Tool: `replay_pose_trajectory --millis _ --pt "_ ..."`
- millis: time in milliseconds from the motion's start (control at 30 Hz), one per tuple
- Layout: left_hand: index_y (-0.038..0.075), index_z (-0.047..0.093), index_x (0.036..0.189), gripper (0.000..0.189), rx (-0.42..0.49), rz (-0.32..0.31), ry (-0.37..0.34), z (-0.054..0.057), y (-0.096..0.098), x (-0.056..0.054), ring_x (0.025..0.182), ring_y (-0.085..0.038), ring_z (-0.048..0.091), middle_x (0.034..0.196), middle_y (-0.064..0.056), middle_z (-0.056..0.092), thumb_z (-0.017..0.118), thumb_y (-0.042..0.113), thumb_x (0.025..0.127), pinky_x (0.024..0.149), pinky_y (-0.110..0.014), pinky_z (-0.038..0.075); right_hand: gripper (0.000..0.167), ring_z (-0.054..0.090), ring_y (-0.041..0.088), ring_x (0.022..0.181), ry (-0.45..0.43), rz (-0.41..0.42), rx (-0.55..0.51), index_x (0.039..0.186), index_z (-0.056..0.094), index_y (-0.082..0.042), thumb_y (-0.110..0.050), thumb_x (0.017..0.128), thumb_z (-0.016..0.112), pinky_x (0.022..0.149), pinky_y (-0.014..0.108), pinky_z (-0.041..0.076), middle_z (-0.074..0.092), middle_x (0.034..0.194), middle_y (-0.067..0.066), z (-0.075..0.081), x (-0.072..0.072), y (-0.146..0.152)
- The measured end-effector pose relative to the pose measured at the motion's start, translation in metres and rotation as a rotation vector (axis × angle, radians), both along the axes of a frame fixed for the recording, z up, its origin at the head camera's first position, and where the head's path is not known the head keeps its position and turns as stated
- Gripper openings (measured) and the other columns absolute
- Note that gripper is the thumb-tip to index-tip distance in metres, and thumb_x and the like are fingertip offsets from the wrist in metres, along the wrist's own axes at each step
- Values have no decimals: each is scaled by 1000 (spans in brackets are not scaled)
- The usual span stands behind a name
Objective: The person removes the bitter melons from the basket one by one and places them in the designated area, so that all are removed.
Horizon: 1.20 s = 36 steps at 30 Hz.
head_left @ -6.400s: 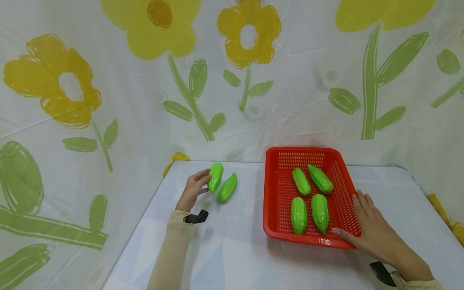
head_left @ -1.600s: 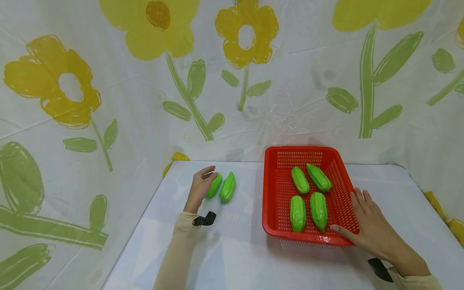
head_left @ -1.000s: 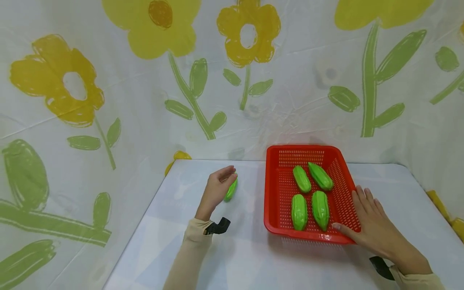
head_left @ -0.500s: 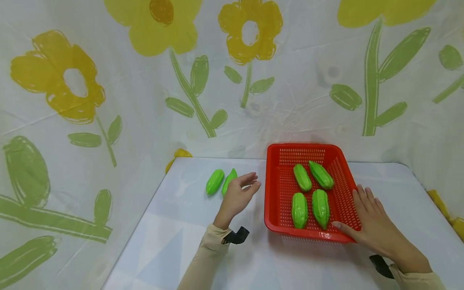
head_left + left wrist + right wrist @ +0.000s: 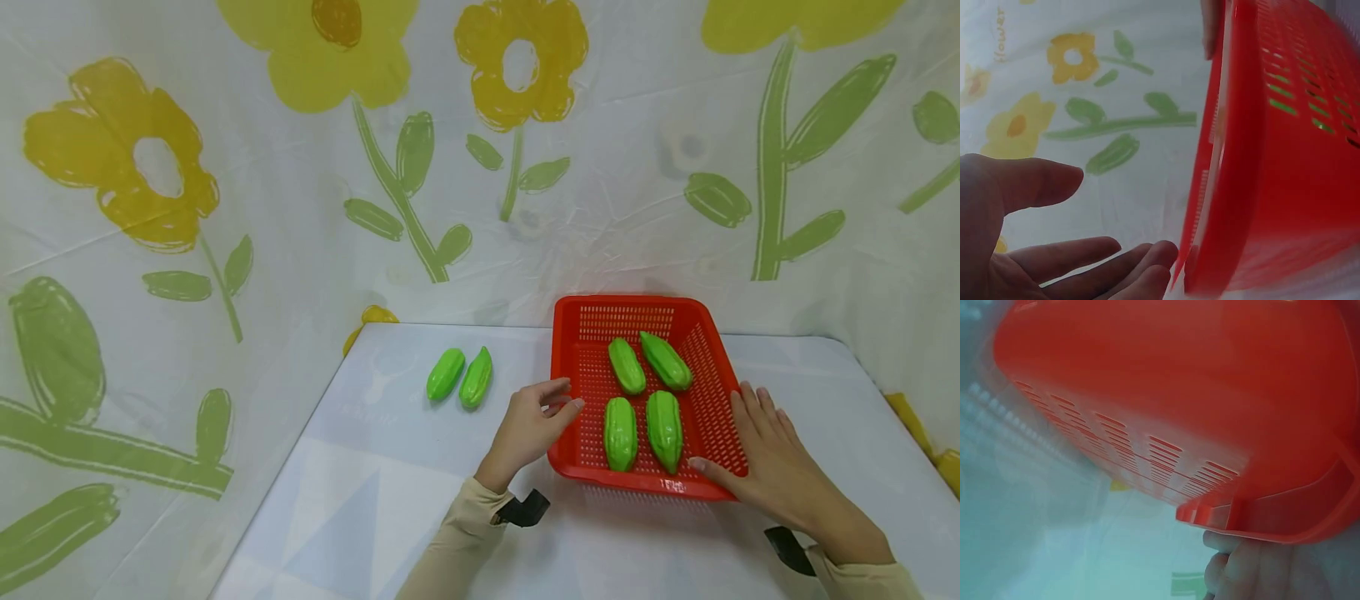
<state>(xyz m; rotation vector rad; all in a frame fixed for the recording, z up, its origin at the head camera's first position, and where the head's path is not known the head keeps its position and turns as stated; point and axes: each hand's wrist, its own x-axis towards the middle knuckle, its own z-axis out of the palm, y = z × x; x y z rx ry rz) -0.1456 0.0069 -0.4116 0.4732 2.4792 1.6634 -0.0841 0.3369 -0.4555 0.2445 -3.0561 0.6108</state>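
My left hand (image 5: 528, 429) is at the left rim of the red plastic basket (image 5: 561, 367), thumb and fingers apart and nothing between them. In the left wrist view the fingertips (image 5: 1160, 256) are right at the basket's rim. My right hand (image 5: 780, 475) rests along the basket's right rim with its fingers stretched out and the thumb over the near corner. Several bright green, ridged toy vegetables lie in the basket, one at its near left (image 5: 620, 435). Two more lie side by side on the table, a blunt one (image 5: 446, 374) and a pointed one (image 5: 476, 378).
The pale table (image 5: 360, 467) carries faint blue triangles and ends at a white curtain (image 5: 615, 167) with yellow flowers behind and to the left. Black wrist mounts sit on both forearms, the left one (image 5: 525, 508) close to the basket's near left corner.
Earlier my left hand held the blunt green toy; it now lies on the table beside the pointed one. The left hand has since moved right to the basket. The right hand has stayed put.
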Motion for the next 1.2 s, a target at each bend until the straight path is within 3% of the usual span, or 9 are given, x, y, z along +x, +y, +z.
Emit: replay_pose_trajectory --millis 167,400,633,700,800,900,1033,1200 --pt "1 60 142 52 -39 -17 -24 -1 14 3 115 -24 73 139 -15 67 68 30 100 94 -32 62 122 -14 53 157 2 -7 1 161 -2 10 -64 90 64 124 64 -20 -4 168 37 -2 0 1" --pt "1 61 142 54 -135 -66 2 -4 32 6 111 -21 74 133 -14 71 70 31 98 91 -26 61 121 -12 53 157 8 -8 0 162 -3 8 -64 91 63 124 64 -18 -4 168 36 -4 0 2" --pt "1 63 140 52 -241 -45 26 -9 44 5 110 -19 74 135 -13 71 72 30 97 88 -23 60 121 -11 53 157 15 -2 -2 162 -3 8 -64 91 64 125 61 -20 -4 169 35 -5 0 1" --pt "1 64 139 51 -262 -46 42 -9 48 5 100 -15 75 127 -14 74 72 29 97 82 -20 60 121 -10 54 157 16 -4 3 162 -3 8 -64 91 64 125 65 -16 -3 168 36 -4 0 2" --pt "0 64 138 50 -280 -55 52 -10 53 5 71 -5 66 95 -10 78 72 28 97 62 -14 52 121 -9 54 157 21 -4 3 162 -2 8 -64 91 64 125 65 -16 0 168 37 -4 -1 2" --pt "4 70 128 38 -286 -73 38 -14 59 5 52 1 46 65 0 63 71 26 97 48 -13 40 121 -9 54 157 34 -2 -4 162 -2 8 -64 91 64 125 62 -19 0 168 37 -5 -1 2" --pt "12 70 97 11 -287 -85 34 -19 65 5 52 2 44 63 6 54 71 23 97 47 -13 39 120 -10 53 157 32 3 -14 162 -4 7 -64 92 63 125 67 -14 -1 168 36 -5 -1 2" --pt "16 58 79 22 -331 -63 36 -23 70 4 52 -1 44 61 7 49 72 23 96 46 -16 38 121 -8 54 157 25 0 -12 163 -4 6 -66 91 63 125 71 -9 -2 169 36 -5 -2 1"
